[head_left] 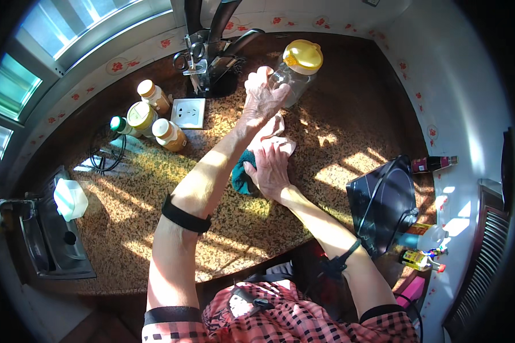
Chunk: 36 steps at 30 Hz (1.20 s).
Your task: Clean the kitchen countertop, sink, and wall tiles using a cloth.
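Note:
My left hand [264,93] reaches forward and grips the near left side of a clear jar [299,85] with a yellow lid [305,55]. Part of the jar is hidden behind that hand. Below it, my right hand [272,169] lies palm down on a cloth, fingers pointing away from me. The cloth shows a pale pink part [279,128] past the fingertips and a dark teal part [241,173] by the thumb. It rests on a speckled brown countertop [236,231].
Several small bottles [141,118] stand left beside a white socket panel [188,113]. A knife block [214,70] with scissors is at the back. A sink [64,244] holding a white container [70,199] lies far left. A black induction cooker [382,206] leans at right near bottles [420,259].

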{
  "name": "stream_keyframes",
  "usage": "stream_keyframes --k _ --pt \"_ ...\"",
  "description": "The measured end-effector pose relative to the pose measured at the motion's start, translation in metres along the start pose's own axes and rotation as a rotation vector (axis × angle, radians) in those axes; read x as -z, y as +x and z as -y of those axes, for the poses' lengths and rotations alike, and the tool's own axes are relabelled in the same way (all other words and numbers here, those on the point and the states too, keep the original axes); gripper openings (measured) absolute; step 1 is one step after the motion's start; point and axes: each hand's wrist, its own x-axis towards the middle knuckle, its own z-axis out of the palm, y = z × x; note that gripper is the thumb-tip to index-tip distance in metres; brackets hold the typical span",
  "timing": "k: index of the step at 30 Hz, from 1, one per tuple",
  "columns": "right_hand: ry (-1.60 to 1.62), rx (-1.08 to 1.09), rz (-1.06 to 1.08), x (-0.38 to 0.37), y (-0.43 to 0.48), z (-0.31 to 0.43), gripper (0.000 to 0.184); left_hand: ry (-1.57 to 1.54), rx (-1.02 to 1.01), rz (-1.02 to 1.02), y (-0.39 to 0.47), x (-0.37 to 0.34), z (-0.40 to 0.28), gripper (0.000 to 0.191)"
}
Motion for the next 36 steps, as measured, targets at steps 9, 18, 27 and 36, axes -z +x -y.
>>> stream_keyframes --k 9,18,27,36 --pt "-0.094 -0.104 -0.099 -0.055 0.128 0.002 0.046 -0.098 -0.061 0.201 -0.133 0.124 -0.041 0.033" --pt "0.188 0.289 0.222 0.008 -0.015 0.047 0.042 0.076 0.283 -0.079 -0.163 0.203 0.056 0.048" --pt "0.086 0.017 0.119 -0.04 0.071 0.041 0.047 -0.024 0.301 -0.11 -0.134 0.161 0.093 0.068" --pt "0.352 0.427 0.386 0.017 -0.025 0.059 0.044 0.13 0.083 -0.158 -0.124 0.164 0.099 0.072"
